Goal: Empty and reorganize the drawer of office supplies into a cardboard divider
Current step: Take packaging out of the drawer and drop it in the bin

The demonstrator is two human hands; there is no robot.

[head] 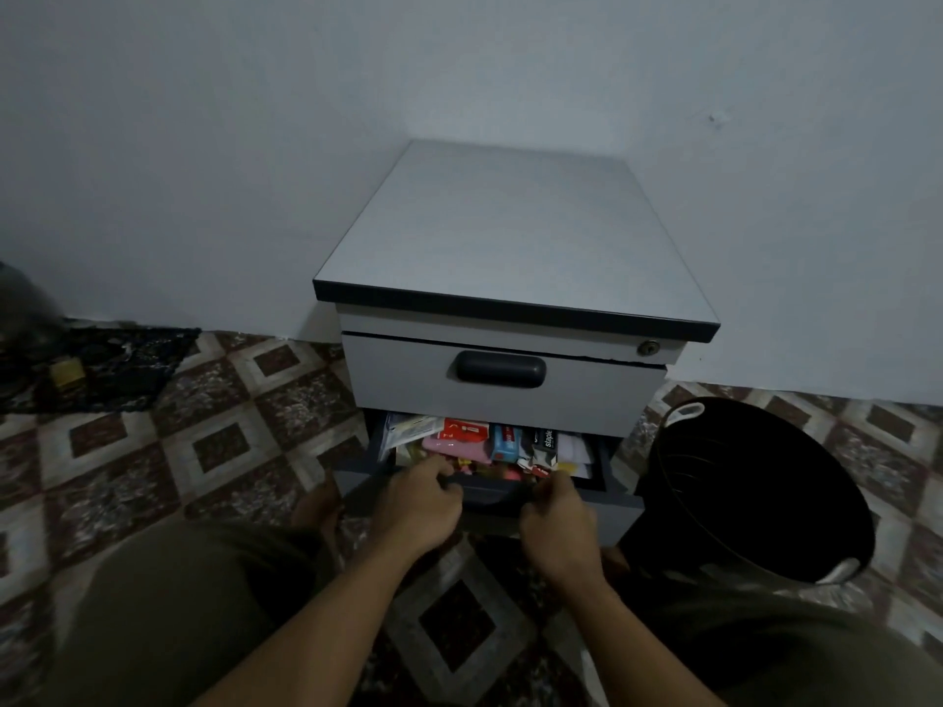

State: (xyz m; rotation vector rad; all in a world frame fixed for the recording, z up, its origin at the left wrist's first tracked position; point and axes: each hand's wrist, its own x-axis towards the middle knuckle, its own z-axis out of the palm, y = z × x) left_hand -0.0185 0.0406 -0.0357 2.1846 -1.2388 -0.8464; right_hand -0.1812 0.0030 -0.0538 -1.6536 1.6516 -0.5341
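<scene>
A grey drawer cabinet (515,237) stands against the wall. Its lower drawer (615,489) is pulled partly out and is packed with office supplies: a red packet (464,430), a pink pack (449,446), a blue box (505,441) and a staples box (546,441). My left hand (416,507) grips the drawer's front edge at the left, fingers curled over it. At the right of the same edge my right hand (559,523) grips too. The upper drawer (505,380) with a dark handle is closed. No cardboard divider is in view.
A black bucket (760,497) with white handles stands on the floor right of the cabinet. A dark cloth (102,364) with a small yellow object lies at the far left by the wall. My knees frame the bottom of the view over patterned tiles.
</scene>
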